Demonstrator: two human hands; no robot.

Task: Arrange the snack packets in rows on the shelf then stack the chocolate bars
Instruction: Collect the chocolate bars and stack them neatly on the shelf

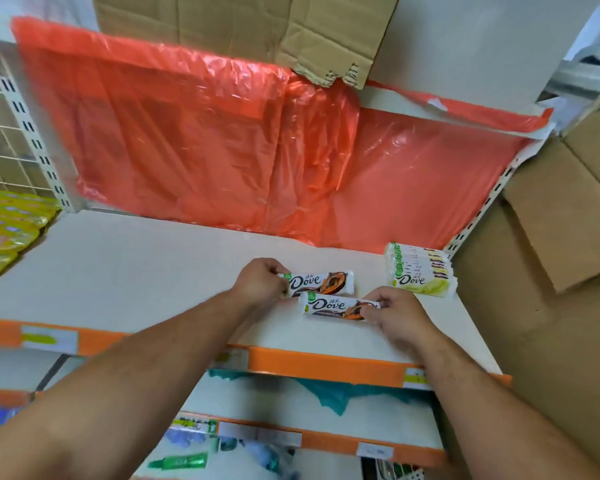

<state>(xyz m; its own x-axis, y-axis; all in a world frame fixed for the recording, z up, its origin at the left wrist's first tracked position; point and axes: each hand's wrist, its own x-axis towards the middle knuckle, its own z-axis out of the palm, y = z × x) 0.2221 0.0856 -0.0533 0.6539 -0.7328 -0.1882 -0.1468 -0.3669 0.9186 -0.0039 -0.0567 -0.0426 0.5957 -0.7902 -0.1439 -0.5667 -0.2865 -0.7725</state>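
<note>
Both arms reach forward; left hand (262, 280) pinches one Dove bar (321, 283), right hand (397, 315) pinches another Dove bar (333, 306) just in front.

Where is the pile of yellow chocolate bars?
In the head view, the pile of yellow chocolate bars sits at the right end of the white shelf, just beyond the right hand and in front of the orange plastic sheet.
</note>
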